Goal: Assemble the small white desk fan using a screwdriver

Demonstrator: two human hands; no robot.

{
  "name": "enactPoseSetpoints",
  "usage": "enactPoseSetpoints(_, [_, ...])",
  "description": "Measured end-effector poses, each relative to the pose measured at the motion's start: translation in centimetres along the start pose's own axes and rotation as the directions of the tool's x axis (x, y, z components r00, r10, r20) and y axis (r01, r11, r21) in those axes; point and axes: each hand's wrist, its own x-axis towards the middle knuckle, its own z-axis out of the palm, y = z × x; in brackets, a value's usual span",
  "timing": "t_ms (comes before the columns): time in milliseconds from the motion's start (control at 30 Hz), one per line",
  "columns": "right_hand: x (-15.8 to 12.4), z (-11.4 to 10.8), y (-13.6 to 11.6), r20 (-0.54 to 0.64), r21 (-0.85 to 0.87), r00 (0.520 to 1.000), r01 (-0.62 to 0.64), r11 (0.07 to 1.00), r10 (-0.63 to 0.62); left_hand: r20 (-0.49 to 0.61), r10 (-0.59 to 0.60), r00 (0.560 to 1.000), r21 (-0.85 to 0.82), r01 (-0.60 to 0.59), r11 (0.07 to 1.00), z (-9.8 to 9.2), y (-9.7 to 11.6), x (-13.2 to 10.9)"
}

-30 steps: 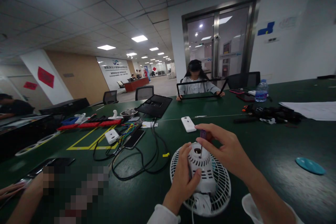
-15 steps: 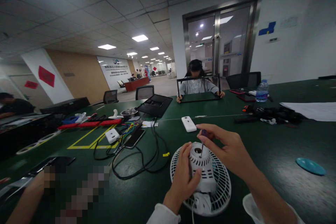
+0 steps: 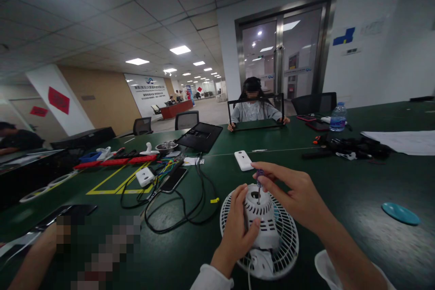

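Observation:
A white fan [image 3: 267,231] lies grille-down on the green table, its motor housing pointing up. My left hand [image 3: 236,229] is wrapped round the left side of the housing, thumb across its front. Between the thumb and fingers of my right hand [image 3: 288,188] is a screwdriver [image 3: 259,180] with a purple handle. It stands nearly upright, its shaft reaching down to the top of the housing beside a round opening. The exact contact of the tip is too small to make out. A white cord runs from the fan toward me.
Ahead lies a white device [image 3: 243,160]; black cables [image 3: 176,226] and a phone [image 3: 174,180] are on the left. A teal oval disc [image 3: 401,214] lies at right, a water bottle [image 3: 338,117] farther back. Across the table a person holds a black frame [image 3: 255,128]. Another person's arm [image 3: 34,253] is at lower left.
The screwdriver has shifted slightly left and become more upright, and my right fingers moved a little with it. My left hand and the fan stay in place.

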Motion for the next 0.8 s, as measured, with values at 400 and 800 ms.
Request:
enactPoseSetpoints(400, [0.23,0.37,-0.04,-0.129,-0.084,0.986,0.099,0.992,-0.11,0.005,-0.011,1.0,-0.013,0.012,1.0,-0.03,-0.02,-0.04])
enactPoseSetpoints(800, [0.26,0.6,-0.09,-0.189,-0.201,0.968,0.128,0.971,-0.167,0.006,0.005,1.0,0.008,-0.005,1.0,-0.08,0.1,-0.05])
